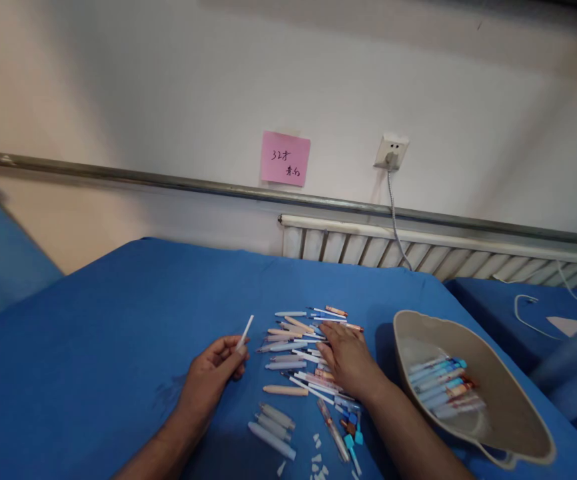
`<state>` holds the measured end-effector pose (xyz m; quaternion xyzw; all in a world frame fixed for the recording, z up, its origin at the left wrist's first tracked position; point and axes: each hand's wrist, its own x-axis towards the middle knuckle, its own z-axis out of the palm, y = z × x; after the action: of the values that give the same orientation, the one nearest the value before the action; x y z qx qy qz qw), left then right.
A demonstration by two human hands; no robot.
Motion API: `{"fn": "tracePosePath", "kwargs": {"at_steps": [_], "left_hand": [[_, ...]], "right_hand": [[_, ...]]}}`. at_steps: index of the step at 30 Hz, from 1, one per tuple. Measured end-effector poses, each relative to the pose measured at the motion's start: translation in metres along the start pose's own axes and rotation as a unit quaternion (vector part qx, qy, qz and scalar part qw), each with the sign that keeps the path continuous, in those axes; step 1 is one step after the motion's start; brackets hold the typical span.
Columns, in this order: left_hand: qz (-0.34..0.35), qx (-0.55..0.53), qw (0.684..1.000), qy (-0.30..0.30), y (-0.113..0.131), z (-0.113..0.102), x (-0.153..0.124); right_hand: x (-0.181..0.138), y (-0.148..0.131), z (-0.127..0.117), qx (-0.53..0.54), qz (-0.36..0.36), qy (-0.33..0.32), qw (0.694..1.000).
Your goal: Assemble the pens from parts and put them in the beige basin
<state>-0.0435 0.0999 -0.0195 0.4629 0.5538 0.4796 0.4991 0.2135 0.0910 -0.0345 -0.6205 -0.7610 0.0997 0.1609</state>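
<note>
My left hand [218, 367] pinches a thin white pen refill [247, 328], its free end pointing up and away from me. Stretched over the heap of pen parts, my right hand [348, 350] has its fingers reaching left and touching the pieces; whether a part lies under the fingertips is hidden. Around it lie pale pen barrels [286, 365], peach barrels [285, 390] and several white refills with dark tips. Closer to me are grey translucent barrels [274, 427], a clear pen [333, 430] and small blue and brown clips [351, 427].
A beige plastic basket [513, 400] on the right holds several assembled pens [441, 383]. Small white scraps [317, 460] lie at the front edge of view. Behind the blue-covered table [193, 287] are a radiator [338, 247], a pink note [285, 158] and a socket [391, 150] with a cord.
</note>
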Motion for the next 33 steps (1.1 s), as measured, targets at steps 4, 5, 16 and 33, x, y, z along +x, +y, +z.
{"fn": "tracePosePath", "kwargs": {"at_steps": [4, 5, 16, 33], "left_hand": [[0.004, -0.007, 1.0, 0.002, -0.001, 0.0, -0.002], [0.006, -0.006, 1.0, 0.0, -0.001, 0.0, -0.003], [0.006, -0.026, 1.0, -0.016, -0.002, -0.001, -0.011], [0.027, -0.02, 0.999, -0.023, -0.004, 0.0, -0.01]], "right_hand": [[-0.006, -0.008, -0.002, -0.008, -0.002, 0.008, 1.0], [-0.005, -0.013, -0.002, -0.006, -0.008, 0.009, 1.0], [-0.014, -0.064, 0.008, 0.026, -0.094, -0.054, 0.994], [-0.047, -0.073, -0.004, 0.074, -0.091, 0.009, 0.993]]}}
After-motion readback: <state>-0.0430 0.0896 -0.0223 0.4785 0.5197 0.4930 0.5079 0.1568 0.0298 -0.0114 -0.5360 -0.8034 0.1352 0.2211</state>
